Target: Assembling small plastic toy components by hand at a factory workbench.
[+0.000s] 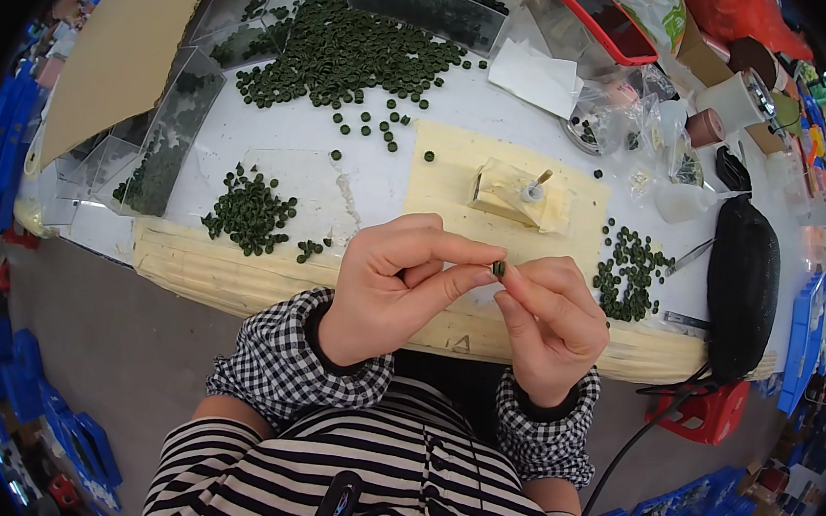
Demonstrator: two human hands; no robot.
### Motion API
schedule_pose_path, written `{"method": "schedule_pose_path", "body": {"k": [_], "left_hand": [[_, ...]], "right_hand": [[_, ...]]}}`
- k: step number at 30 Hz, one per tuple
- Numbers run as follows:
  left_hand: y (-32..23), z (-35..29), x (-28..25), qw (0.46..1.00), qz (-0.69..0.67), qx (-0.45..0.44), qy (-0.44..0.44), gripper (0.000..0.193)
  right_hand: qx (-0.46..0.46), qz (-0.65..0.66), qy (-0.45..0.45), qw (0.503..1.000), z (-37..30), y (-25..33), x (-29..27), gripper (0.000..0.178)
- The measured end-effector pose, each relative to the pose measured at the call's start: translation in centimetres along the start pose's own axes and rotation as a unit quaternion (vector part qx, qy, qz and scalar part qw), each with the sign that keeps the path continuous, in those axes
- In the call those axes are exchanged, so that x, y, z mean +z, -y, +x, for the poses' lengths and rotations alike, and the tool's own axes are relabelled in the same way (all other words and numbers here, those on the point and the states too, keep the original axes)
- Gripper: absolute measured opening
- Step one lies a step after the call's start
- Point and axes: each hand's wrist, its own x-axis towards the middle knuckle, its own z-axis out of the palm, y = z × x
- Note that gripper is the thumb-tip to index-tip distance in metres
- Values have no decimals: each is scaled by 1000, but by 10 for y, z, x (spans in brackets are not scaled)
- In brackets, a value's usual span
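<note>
Because the green piece (pixel 499 267) is so small, it should weigh next to nothing; I judge it stiff, perhaps a little slippery, and hard to crush. It is held up on the near side of the block (pixel 521 201), over the near part of the tabletop (pixel 237 135). The left hand (pixel 382 280) pinches it between thumb and forefinger; the right hand's (pixel 556 325) forefinger meets its other side, and whether that thumb touches I cannot tell. Its rim looks the surest place to take hold. Much of it is covered by fingers, but the visible part seems stood on edge, slightly longer front to back than across; where its face points is unclear. Similar pieces lie in a pile (pixel 250 211) left of the block and a heap (pixel 352 51) beyond it, leftward.
</note>
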Motion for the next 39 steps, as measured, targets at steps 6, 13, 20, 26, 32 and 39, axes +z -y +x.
{"method": "schedule_pose_path", "body": {"k": [6,13,20,26,32,39], "left_hand": [[5,0,0,1000,-3,18,-15,22],[3,0,2,998,34,39,-28,23],[0,-1,2,998,45,29,-23,25],[5,-1,1,997,52,59,-21,23],[4,-2,0,999,31,32,-15,24],[3,-1,-2,998,37,40,0,22]], "right_hand": [[7,-3,2,1000,-1,1,0,31],[7,-16,6,1000,0,3,0,33],[10,-6,22,1000,0,1,-1,32],[14,2,27,1000,1,0,-1,31],[10,-1,30,1000,0,0,-2,31],[1,-2,33,999,1,0,-3,30]]}}
